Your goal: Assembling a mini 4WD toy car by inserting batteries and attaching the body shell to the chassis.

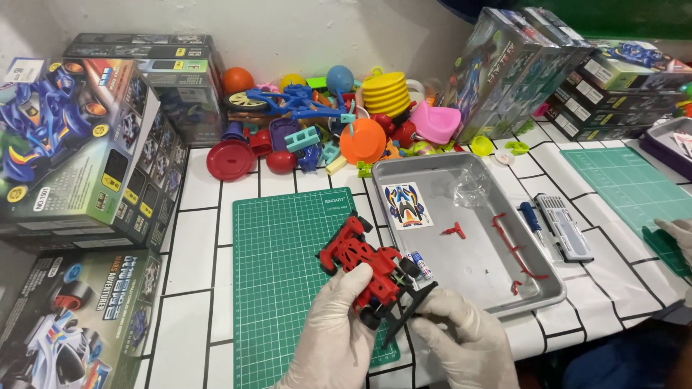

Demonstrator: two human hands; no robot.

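Note:
Both my hands wear white gloves. My left hand [339, 324] grips a red toy race car [364, 263] with black wheels, held tilted above the green cutting mat [281, 281]. My right hand [454, 335] pinches a black wing-shaped piece [411, 310] at the car's rear end. Just right of the car stands a metal tray [497, 288] holding a sticker sheet [406, 205], a clear plastic bag [470, 186], and red plastic sprue pieces [512, 248].
Toy car boxes [79, 144] are stacked at left and at back right [548, 68]. A heap of colourful plastic toys [331, 115] lies along the wall. A small screwdriver [532, 220] and a flat grey tool [566, 227] lie right of the tray. Another person's gloved hand [677, 234] rests on a second green mat [634, 187].

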